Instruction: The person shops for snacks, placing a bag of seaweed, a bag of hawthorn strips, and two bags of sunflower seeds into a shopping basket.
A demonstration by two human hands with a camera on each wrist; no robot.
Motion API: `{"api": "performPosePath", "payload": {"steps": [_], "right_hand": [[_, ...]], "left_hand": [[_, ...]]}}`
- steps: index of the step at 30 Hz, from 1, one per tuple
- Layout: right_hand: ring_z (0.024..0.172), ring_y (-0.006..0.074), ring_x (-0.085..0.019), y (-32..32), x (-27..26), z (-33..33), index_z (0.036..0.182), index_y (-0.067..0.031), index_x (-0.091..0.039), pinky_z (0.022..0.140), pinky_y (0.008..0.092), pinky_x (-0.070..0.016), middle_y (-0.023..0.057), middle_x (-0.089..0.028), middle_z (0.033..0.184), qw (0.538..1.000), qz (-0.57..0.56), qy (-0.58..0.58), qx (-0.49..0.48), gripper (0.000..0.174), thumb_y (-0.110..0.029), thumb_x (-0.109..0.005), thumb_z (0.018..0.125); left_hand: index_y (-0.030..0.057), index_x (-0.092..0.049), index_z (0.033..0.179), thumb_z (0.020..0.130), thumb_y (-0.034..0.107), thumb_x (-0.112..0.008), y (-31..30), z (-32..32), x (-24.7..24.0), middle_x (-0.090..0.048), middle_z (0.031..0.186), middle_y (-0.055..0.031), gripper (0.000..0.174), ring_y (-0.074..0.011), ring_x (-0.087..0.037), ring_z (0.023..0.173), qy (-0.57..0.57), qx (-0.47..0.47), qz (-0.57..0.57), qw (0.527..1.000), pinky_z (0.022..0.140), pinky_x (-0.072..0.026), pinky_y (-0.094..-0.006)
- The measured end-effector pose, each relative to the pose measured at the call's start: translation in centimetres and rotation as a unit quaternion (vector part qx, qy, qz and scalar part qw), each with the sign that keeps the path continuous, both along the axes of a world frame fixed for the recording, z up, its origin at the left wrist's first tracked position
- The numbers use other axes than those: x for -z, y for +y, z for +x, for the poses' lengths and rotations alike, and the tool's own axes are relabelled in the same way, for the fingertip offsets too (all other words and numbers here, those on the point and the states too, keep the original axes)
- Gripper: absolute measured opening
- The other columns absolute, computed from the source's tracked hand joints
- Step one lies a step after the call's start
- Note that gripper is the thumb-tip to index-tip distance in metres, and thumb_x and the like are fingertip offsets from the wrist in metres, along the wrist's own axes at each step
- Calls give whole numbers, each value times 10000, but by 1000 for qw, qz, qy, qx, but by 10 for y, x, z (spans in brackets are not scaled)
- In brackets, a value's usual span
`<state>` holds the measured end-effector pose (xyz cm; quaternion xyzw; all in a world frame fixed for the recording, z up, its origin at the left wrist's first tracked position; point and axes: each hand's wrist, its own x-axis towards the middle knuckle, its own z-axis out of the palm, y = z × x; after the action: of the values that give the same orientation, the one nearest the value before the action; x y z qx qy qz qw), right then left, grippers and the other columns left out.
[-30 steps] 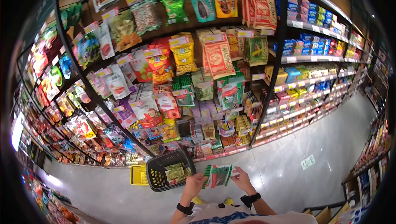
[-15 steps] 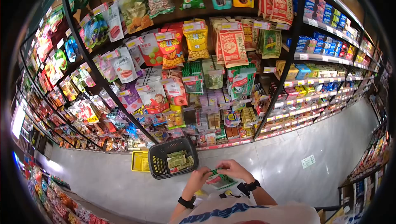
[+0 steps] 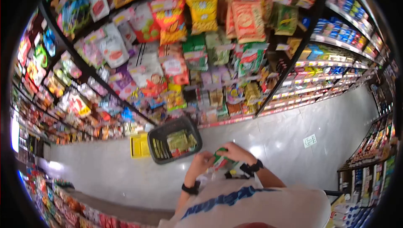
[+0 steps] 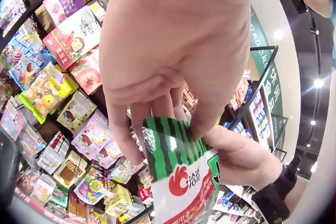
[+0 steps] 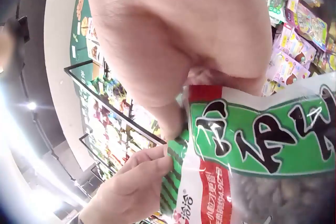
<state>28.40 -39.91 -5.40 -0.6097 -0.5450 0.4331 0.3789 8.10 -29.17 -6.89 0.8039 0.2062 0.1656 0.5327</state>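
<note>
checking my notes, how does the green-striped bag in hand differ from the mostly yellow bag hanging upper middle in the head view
Place: the green-striped bag is held by the left hand and right hand, while the yellow bag hangs on display, untouched.
Colour: the green-striped bag mixes green, white and red; the yellow bag is mainly yellow.
Both are printed packets.

Bag (image 5: 268,140) in hands (image 3: 236,152) — basket (image 3: 178,125) left, shelves (image 3: 226,121) ahead.

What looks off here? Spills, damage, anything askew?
Nothing clearly stands out. The green-striped packet pinched by the left hand and right hand shows no visible tear, though its gripped edge is partly hidden. The loose packets lie inside the black basket, and no spill shows on the floor.
</note>
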Motion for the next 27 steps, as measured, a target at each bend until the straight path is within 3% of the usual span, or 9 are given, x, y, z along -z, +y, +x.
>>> {"api": "performPosePath", "payload": {"steps": [4, 7, 8, 9, 13, 16, 21, 25, 27], "right_hand": [[710, 100, -548, 34, -11, 2, 955, -11, -677, 681, 290, -485, 44, -623, 740, 998, -51, 23, 3, 200, -178, -741, 864], [751, 87, -549, 57, -17, 4, 951, -14, -674, 708, 272, -479, 34, -633, 771, 999, -27, -11, 19, 201, -140, -771, 828], [759, 86, -550, 61, -16, 6, 950, -11, -675, 718, 266, -477, 35, -632, 773, 998, -55, -2, 24, 191, -127, -766, 829], [757, 81, -551, 65, -15, 7, 947, -6, -674, 713, 261, -476, 29, -632, 777, 996, -79, -10, 30, 182, -120, -760, 834], [702, 67, -550, 86, -24, 6, 976, 16, -651, 616, 240, -478, 23, -620, 788, 987, -134, 70, 49, 115, -69, -682, 906], [710, 72, -538, 103, -22, 18, 994, 5, -634, 616, 238, -470, 19, -599, 783, 986, -154, 48, 37, 108, -70, -662, 922], [729, 82, -524, 148, -15, 46, 1023, 15, -645, 697, 254, -465, 35, -607, 815, 990, -88, 7, 109, 157, -82, -676, 903], [789, 86, -594, 189, -11, 96, 1037, 1, -710, 706, 246, -470, 42, -691, 902, 965, 87, -90, 229, 232, -165, -727, 875], [752, 90, -603, 204, -18, 129, 1014, 30, -702, 694, 249, -480, 44, -698, 845, 951, 38, -19, 307, 305, -219, -768, 849]], "left_hand": [[10, -661, 892, 894, 137, -631, 37, 9, -11, -654, 727, -152, 130, -275, -643, 636, 46, -8, -24, 999, 600, -489, -373], [1, -640, 893, 879, 166, -630, 67, 15, -7, -609, 763, -232, 166, -445, -581, 743, -13, 65, 30, 997, 651, -478, -449], [2, -635, 884, 899, 91, -617, 72, 19, 3, -579, 719, -215, 92, -376, -586, 659, -35, 55, 36, 997, 597, -464, -406], [8, -637, 889, 903, 94, -616, 76, 21, -2, -598, 721, -199, 90, -379, -597, 675, -28, 43, -42, 998, 605, -465, -414], [4, -637, 896, 895, 102, -644, 100, 28, 0, -651, 752, -177, 99, -355, -636, 684, -36, 53, -57, 996, 618, -488, -387], [-12, -634, 903, 883, 79, -663, 114, 38, -4, -684, 781, -161, 98, -334, -666, 702, -46, 28, -68, 996, 631, -506, -371], [-17, -636, 1079, 909, 79, -659, 157, 60, -1, -709, 849, -157, 196, -256, -721, 796, -26, -48, -127, 990, 696, -545, -332], [-11, -607, 1211, 950, 74, -607, 201, 83, -3, -726, 944, -137, 274, -199, -716, 898, -44, -169, -39, 984, 777, -547, -305], [-8, -602, 1234, 971, 72, -573, 225, 93, -24, -732, 975, -123, 276, -183, -707, 916, -56, -216, -65, 973, 795, -538, -296]]}}
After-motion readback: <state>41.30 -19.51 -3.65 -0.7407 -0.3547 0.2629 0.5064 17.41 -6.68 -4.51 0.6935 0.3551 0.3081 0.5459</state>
